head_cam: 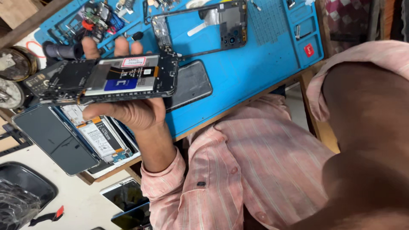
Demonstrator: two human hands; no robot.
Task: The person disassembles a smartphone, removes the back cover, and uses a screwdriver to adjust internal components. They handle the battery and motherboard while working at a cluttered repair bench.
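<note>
A cluttered repair bench seen from above, in even daylight.

A blue mat [255,64] covers most of a wooden bench [238,108] whose pale edge runs slantwise across the view. The mat has moulded trays [304,30] along its far right side and a faint grid [266,25] beside them. At the left the bench gives way to a white top [81,200]. A wooden rail [30,23] crosses the far left corner. At the far right, past the bench's end, lies a checked cloth [345,17] in red and white beside dark timber. Light is soft and flat, with weak shadows.
</note>
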